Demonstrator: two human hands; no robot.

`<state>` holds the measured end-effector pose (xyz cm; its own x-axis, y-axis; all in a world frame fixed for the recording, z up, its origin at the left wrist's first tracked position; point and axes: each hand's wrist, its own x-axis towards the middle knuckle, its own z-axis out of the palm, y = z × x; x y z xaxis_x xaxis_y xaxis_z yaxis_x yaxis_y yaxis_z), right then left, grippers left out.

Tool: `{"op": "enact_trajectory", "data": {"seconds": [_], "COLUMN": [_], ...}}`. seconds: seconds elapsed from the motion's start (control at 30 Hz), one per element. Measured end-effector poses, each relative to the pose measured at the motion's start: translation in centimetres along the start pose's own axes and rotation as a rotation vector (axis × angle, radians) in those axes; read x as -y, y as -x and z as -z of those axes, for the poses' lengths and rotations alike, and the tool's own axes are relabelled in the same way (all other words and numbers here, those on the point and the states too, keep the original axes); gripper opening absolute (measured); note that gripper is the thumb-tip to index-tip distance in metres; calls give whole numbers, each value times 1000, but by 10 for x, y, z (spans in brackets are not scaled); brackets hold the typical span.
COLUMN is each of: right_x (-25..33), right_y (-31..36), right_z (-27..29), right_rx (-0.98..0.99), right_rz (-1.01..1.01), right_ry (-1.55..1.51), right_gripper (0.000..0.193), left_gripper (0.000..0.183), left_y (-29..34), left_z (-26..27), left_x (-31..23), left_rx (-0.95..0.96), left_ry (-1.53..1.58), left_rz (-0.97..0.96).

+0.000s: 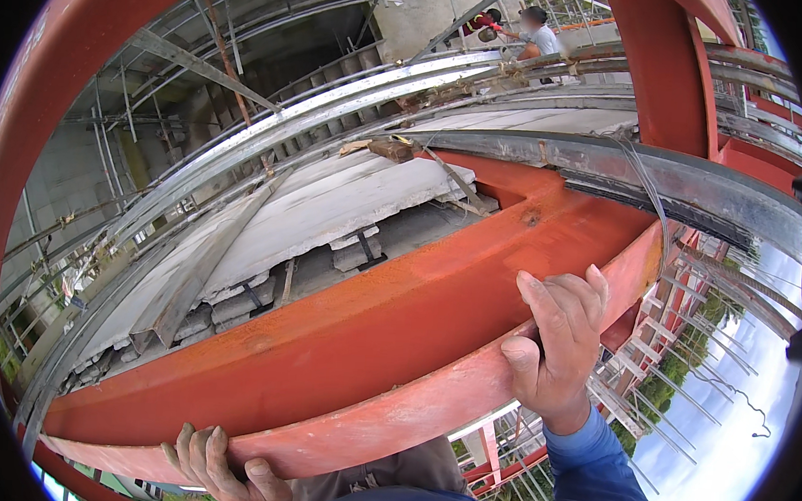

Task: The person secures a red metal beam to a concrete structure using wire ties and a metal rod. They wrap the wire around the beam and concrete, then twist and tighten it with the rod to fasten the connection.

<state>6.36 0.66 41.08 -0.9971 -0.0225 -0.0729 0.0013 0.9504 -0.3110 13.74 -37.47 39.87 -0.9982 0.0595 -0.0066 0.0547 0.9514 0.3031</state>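
A long steel I-beam [348, 357], painted red-orange, runs across in front of me from lower left to upper right. My left hand [227, 471] is closed on the beam's near flange [391, 415] at the lower left, fingers over the rim and thumb on the outer face. Farther right and higher up, my right hand [556, 347] grips the same flange, its fingers hooked over the edge. A blue sleeve [589, 473] covers my right forearm. Below the beam, part of my grey trousers [388, 470] shows.
Pale concrete slabs [321, 209] with broken edges lie beyond the beam, a metal channel [202, 275] across them. Wire [653, 188] loops around a grey steel pipe [699, 181] at right. A red column [664, 74] rises behind. Two people work at the top. Scaffolding and a drop lie below right.
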Motion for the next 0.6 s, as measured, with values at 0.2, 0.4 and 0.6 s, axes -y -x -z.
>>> {"op": "enact_trajectory", "data": {"seconds": [0.2, 0.4, 0.6], "right_x": [1, 1, -1], "right_y": [1, -1, -2], "right_z": [1, 3, 3], "right_rx": [-9, 3, 1], "right_rz": [13, 13, 13], "right_ry": [5, 0, -8], "right_gripper": [60, 59, 58], "left_gripper": [55, 55, 55], "left_y": [-1, -1, 0], "left_z": [1, -1, 0], "left_x": [2, 0, 1], "left_rx": [9, -9, 1], "left_ry": [-2, -22, -43], "left_rz": [1, 21, 26]}}
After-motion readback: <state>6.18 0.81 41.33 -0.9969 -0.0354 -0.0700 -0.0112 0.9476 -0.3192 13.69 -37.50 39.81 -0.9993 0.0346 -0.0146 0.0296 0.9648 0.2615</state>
